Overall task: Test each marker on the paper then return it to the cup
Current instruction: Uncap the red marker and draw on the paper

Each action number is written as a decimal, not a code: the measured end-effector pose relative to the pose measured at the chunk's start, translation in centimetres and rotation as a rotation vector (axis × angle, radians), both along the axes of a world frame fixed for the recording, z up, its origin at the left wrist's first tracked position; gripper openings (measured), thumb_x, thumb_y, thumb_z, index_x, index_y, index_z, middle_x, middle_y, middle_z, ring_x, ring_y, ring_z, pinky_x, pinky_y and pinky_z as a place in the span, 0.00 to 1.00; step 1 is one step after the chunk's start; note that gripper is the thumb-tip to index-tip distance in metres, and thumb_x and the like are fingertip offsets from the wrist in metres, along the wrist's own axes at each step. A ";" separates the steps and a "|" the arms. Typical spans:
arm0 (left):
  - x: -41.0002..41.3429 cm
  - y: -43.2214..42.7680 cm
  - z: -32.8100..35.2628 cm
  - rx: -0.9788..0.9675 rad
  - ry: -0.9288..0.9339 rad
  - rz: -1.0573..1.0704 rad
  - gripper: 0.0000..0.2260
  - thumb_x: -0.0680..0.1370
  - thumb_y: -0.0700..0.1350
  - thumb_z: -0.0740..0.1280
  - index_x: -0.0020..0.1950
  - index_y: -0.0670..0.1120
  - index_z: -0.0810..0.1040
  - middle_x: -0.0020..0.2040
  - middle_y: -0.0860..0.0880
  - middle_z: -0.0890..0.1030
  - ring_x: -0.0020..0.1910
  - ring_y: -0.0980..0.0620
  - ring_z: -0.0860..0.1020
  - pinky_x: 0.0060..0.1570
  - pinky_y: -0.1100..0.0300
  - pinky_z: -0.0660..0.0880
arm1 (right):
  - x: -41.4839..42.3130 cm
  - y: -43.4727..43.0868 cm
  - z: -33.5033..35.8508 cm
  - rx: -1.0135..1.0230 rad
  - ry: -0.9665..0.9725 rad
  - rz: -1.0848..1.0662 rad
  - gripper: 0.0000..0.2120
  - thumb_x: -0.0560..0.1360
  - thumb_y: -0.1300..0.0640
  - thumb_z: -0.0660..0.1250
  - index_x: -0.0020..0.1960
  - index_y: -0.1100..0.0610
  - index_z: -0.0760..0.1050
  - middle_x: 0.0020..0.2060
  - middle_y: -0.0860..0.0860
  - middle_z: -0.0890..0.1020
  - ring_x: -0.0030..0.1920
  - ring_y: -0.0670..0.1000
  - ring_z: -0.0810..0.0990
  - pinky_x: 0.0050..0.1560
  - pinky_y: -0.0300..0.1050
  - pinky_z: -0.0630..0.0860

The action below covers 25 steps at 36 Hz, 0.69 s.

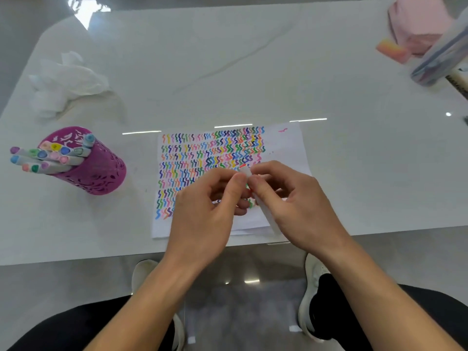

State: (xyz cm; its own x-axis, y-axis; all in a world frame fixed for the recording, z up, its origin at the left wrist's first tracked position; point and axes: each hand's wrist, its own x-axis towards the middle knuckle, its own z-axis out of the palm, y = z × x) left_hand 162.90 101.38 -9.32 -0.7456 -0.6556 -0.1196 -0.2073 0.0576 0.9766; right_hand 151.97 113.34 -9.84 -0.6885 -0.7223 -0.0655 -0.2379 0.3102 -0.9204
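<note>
Head view: left hand (202,211), right hand (301,206) both pinch white plastic marker (268,217) over squiggle-covered white paper (286,148); purple perforated cup (101,173) well apart.

Bright, even, diffuse overhead light. The glossy bench (253,72) mirrors it: blown-out patch (88,11) at the far left corner, three thin strip reflections (233,126) just beyond the paper (286,148), one pinpoint hotspot (448,114) at right. Shadows are soft and faint, mostly beside the purple cup (101,173) and crumpled tissue (65,82). Wide-angle bowing: bench edges curve. Top-right corner is smeared; pink object (417,26) and clear case (440,54) unreadable. Centre is mildly soft, ink squiggles still legible.
</note>
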 end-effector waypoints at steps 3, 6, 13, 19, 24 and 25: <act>-0.3 0.4 0.0 0.091 -0.032 -0.024 0.10 0.81 0.50 0.67 0.48 0.43 0.82 0.38 0.47 0.85 0.37 0.47 0.85 0.41 0.50 0.84 | -0.2 0.8 -0.5 0.059 0.156 0.060 0.06 0.82 0.50 0.68 0.56 0.45 0.82 0.42 0.47 0.83 0.46 0.48 0.82 0.49 0.44 0.78; -0.4 0.5 -0.1 0.159 -0.062 -0.056 0.11 0.81 0.49 0.68 0.48 0.41 0.82 0.38 0.46 0.86 0.36 0.45 0.85 0.42 0.47 0.84 | -0.7 1.4 -0.7 0.075 0.230 0.106 0.06 0.81 0.52 0.71 0.57 0.45 0.82 0.42 0.48 0.79 0.46 0.49 0.78 0.47 0.41 0.75; -0.6 0.2 -0.3 0.175 -0.027 -0.073 0.06 0.82 0.42 0.67 0.50 0.42 0.81 0.40 0.46 0.86 0.38 0.47 0.85 0.43 0.52 0.84 | -1.1 1.9 -0.8 0.154 0.278 0.085 0.07 0.79 0.44 0.70 0.51 0.47 0.77 0.42 0.44 0.77 0.46 0.47 0.77 0.41 0.33 0.70; -0.8 0.5 -0.7 0.128 -0.065 -0.110 0.04 0.82 0.40 0.66 0.51 0.45 0.81 0.40 0.47 0.86 0.40 0.49 0.85 0.46 0.53 0.84 | -1.4 2.1 -0.8 0.318 0.287 0.139 0.13 0.80 0.37 0.66 0.51 0.46 0.73 0.35 0.40 0.75 0.37 0.41 0.75 0.36 0.36 0.68; -0.8 0.1 -1.3 -0.018 -0.185 -0.216 0.07 0.82 0.42 0.64 0.52 0.51 0.82 0.40 0.52 0.85 0.41 0.53 0.84 0.49 0.51 0.83 | -1.5 2.4 -1.1 0.382 0.493 0.208 0.17 0.81 0.35 0.59 0.49 0.47 0.75 0.38 0.44 0.78 0.38 0.48 0.75 0.38 0.47 0.74; -0.8 0.1 -1.3 -0.064 -0.210 -0.242 0.08 0.82 0.44 0.64 0.52 0.53 0.82 0.40 0.53 0.85 0.41 0.55 0.84 0.49 0.52 0.83 | -1.5 2.5 -1.2 0.378 0.522 0.207 0.17 0.81 0.35 0.58 0.48 0.46 0.74 0.37 0.43 0.77 0.37 0.47 0.75 0.36 0.46 0.73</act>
State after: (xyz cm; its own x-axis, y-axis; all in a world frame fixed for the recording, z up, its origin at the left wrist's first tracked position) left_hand 162.11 101.46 -10.66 -0.8441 -0.4732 -0.2521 -0.3770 0.1897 0.9066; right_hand 150.48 115.85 -11.08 -0.5484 -0.8354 -0.0361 -0.7112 0.4887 -0.5054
